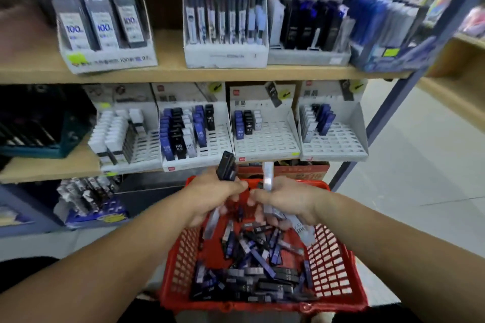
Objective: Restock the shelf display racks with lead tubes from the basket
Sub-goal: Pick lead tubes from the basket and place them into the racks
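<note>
Both hands are gripping tubes over the red basket (338,265): the left hand (212,193) is pinching a black lead tube (226,166), the right hand (282,198) a pale lead tube (268,175), both pointing up toward the racks. Straight above, the half-empty middle rack (265,139) is sitting nearest, with nothing blocking the way.

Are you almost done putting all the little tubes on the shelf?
Not yet. Some slots are filled: the second rack holds several rows of tubes. Right now the left hand grips a black tube and the right hand a clear one. Left to do: the red basket still holds a big pile, and the third rack is mostly empty slots.
</note>
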The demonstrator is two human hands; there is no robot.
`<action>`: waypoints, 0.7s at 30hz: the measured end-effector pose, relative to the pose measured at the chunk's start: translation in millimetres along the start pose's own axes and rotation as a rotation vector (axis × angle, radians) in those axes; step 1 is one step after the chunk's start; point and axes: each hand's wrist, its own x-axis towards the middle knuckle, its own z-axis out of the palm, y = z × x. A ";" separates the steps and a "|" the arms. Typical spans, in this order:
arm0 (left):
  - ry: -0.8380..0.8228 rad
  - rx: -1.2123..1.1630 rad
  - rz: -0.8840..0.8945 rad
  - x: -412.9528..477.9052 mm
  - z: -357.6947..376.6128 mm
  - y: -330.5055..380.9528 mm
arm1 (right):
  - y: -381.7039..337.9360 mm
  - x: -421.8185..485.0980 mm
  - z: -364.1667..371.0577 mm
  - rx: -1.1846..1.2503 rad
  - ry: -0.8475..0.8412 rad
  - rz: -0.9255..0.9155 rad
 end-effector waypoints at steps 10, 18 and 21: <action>0.126 -0.068 0.200 -5.8 -17.8 74.5 | -66.1 5.5 -0.5 -0.408 0.177 -0.167; 0.124 -0.012 0.116 29.7 -81.8 83.0 | -80.7 34.8 -16.3 0.067 -0.027 -0.286; 0.094 -0.074 0.113 37.6 -97.3 74.1 | -85.7 43.4 -18.0 0.114 -0.056 -0.279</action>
